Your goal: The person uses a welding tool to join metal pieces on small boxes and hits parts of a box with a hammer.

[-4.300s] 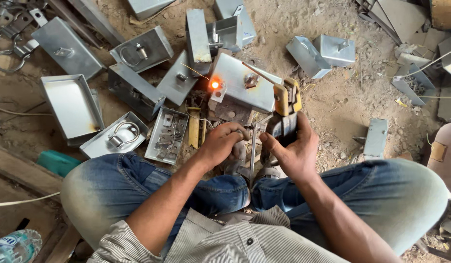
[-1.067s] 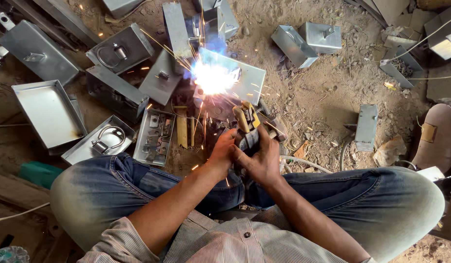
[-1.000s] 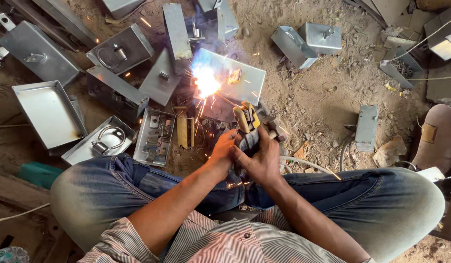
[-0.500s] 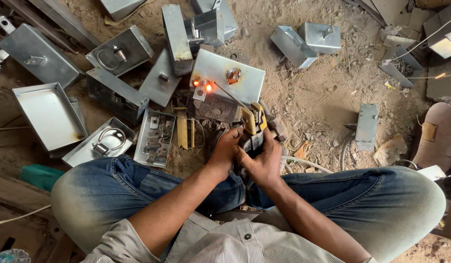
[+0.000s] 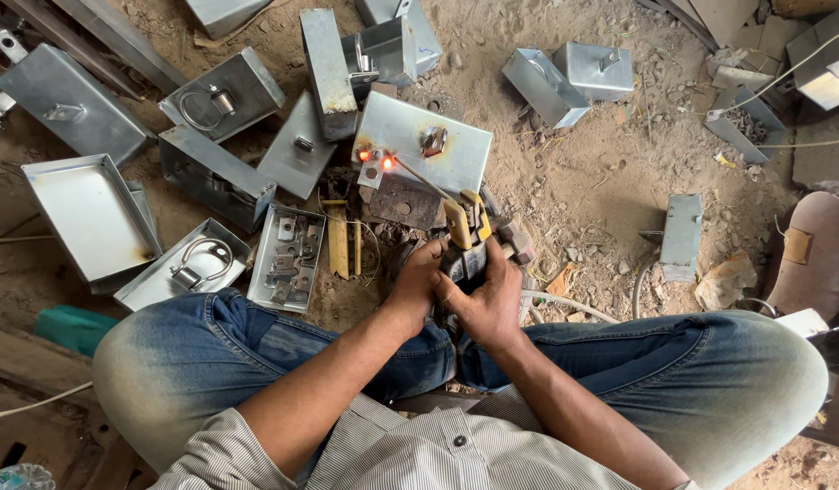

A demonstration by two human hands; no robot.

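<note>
I sit cross-legged on sandy ground. Both hands grip a welding electrode holder (image 5: 465, 227) with yellow jaws. My left hand (image 5: 418, 283) wraps its left side; my right hand (image 5: 486, 298) wraps the handle from the right. A thin welding rod (image 5: 418, 177) runs up-left from the jaws to a grey metal box (image 5: 424, 154). The rod's tip glows orange at the box's lower left corner, beside two glowing weld spots (image 5: 374, 160). A small dark plate (image 5: 399, 200) lies just below the box.
Several grey sheet-metal boxes, lids and trays lie around: an open tray (image 5: 88, 218) at left, a tray of small hinge parts (image 5: 288, 259), boxes (image 5: 574, 77) at upper right. A white cable (image 5: 565, 307) runs right of my hands. A sandal (image 5: 814, 249) sits far right.
The bright arc and sparks seen a second ago have died out; only orange glowing spots are left on the box. My hands and the holder have stayed in nearly the same place.
</note>
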